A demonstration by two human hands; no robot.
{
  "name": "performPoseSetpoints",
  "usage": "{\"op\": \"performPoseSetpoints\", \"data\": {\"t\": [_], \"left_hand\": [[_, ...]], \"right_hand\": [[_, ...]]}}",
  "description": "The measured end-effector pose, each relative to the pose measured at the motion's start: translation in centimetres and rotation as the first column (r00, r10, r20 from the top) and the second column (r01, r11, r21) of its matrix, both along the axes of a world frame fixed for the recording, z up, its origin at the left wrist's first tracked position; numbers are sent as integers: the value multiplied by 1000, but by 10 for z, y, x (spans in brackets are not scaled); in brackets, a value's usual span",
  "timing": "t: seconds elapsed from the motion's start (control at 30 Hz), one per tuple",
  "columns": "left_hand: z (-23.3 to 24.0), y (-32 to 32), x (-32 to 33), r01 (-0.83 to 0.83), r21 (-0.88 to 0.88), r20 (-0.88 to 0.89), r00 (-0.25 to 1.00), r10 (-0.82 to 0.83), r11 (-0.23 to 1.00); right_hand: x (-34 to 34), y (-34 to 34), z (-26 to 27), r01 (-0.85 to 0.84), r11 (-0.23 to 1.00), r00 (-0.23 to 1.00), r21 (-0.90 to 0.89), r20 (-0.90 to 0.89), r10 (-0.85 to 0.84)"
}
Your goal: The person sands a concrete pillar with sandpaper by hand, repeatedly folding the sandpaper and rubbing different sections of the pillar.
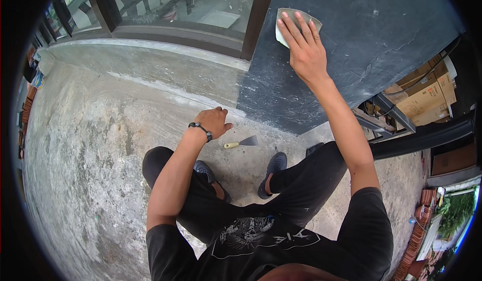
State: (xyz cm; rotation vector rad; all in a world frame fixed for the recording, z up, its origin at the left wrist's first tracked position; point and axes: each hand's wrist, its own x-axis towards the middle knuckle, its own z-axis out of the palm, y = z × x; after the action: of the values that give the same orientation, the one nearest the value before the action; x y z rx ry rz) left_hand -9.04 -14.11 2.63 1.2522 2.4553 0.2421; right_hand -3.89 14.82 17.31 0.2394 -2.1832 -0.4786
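Observation:
My right hand (307,51) presses a sheet of sandpaper (281,36) flat against the dark painted wall (361,29), its fingers spread over the sheet. Cracks and pale scuffs mark the paint to the right of and below that hand. My left hand (214,123), with a dark beaded bracelet at the wrist, hangs over the foot of the low wall and holds nothing that I can see; its palm is hidden. On the concrete floor, just right of and below it, lies a putty knife (243,142) with a pale handle.
A framed window (180,32) stands above the low grey wall (169,64) at the upper left. Cardboard boxes (427,98) sit by a dark metal frame (395,111) at the right, with a cable beside them. My shoes (278,163) are on the concrete floor (94,149). Stacked roof tiles (414,239) line the lower right.

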Motion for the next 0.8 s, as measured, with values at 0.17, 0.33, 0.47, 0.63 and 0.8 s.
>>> {"op": "performPoseSetpoints", "data": {"t": [0.17,0.33,0.47,0.63,0.8], "left_hand": [[-1,-2,1,23,5,-5,1000,-23,1000],[-3,2,-2,10,12,-24,1000,-10,1000],[-7,0,1,16,11,-25,1000,-16,1000],[-11,5,-2,13,13,-36,999,-12,1000],[-10,2,-1,11,18,-41,999,-10,1000]], "right_hand": [[-11,-16,27,48,998,996,31,-71,-45],[-1,-10,-13,-72,988,965,134,261,35],[-14,-16,27,15,993,999,113,38,-19],[-16,-24,34,68,988,997,140,12,-70],[0,-19,-22,35,960,950,278,290,-118]]}}
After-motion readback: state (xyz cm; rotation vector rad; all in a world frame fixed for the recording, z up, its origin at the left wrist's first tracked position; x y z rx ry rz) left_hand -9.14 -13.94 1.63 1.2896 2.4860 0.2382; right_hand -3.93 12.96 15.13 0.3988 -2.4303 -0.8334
